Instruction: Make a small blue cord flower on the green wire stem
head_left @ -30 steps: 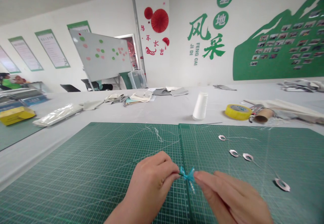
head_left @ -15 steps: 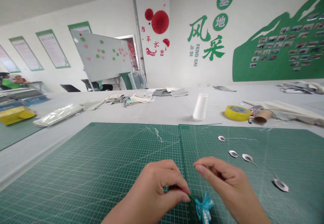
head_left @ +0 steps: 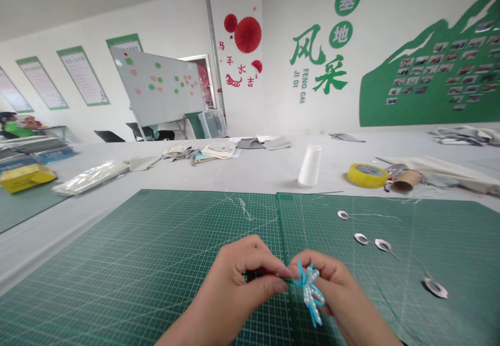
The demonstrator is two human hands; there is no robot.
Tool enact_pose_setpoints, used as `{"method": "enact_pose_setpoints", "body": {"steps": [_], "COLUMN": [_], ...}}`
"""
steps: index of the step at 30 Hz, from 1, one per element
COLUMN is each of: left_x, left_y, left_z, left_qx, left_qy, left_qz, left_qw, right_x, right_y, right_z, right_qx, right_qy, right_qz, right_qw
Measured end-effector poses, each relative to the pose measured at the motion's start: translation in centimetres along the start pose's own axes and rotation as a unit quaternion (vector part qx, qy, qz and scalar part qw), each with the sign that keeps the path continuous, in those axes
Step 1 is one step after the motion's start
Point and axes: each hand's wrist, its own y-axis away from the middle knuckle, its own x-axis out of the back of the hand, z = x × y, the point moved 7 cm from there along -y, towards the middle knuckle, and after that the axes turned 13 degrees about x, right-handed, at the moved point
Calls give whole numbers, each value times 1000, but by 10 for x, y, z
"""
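Observation:
A small blue flower with pearly white beads (head_left: pixel 311 291) is held by its green stem over the seam of two green cutting mats (head_left: pixel 164 242). My left hand (head_left: pixel 246 283) pinches that stem between thumb and forefinger. Just behind the flower is my right hand (head_left: pixel 332 283), its fingers bent and closed close to the stem; the blossom covers its fingertips, so what they grip cannot be made out. Pale oval rings on thin wires, one of them a ring (head_left: pixel 383 245), lie on the right mat.
Behind the mats stand a white thread cone (head_left: pixel 310 166), a yellow tape roll (head_left: pixel 367 175) and a cardboard tube (head_left: pixel 407 180). Fabric pieces (head_left: pixel 219 149) lie further back. A yellow box (head_left: pixel 27 177) and a plastic-wrapped pack (head_left: pixel 91 176) are at the left. A person (head_left: pixel 13 125) sits far left.
My right hand has moved down and left to the flower and closed in behind it. The flower has risen and turned, showing its beads more. My left hand has shifted slightly up.

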Motion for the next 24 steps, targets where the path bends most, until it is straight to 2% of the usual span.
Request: {"method": "enact_pose_setpoints", "body": {"steps": [4, 10, 14, 20, 24], "left_x": [7, 10, 12, 15, 15], "left_y": [-5, -9, -10, -10, -10], "left_z": [-8, -24, -29, -33, -36], "left_qx": [30, 99, 136, 158, 161], "left_qy": [38, 101, 111, 114, 128], "left_qz": [30, 27, 44, 69, 80], "left_qw": [998, 990, 984, 978, 975], "right_x": [-7, -18, -22, -28, -30], "right_y": [2, 9, 10, 14, 17], "right_z": [9, 10, 10, -2, -11], "right_qx": [-23, -54, -68, -1, 47], "right_qy": [-35, -76, -91, 13, 37], "right_qz": [3, 3, -1, 7, 23], "right_qw": [999, 996, 994, 1000, 998]}}
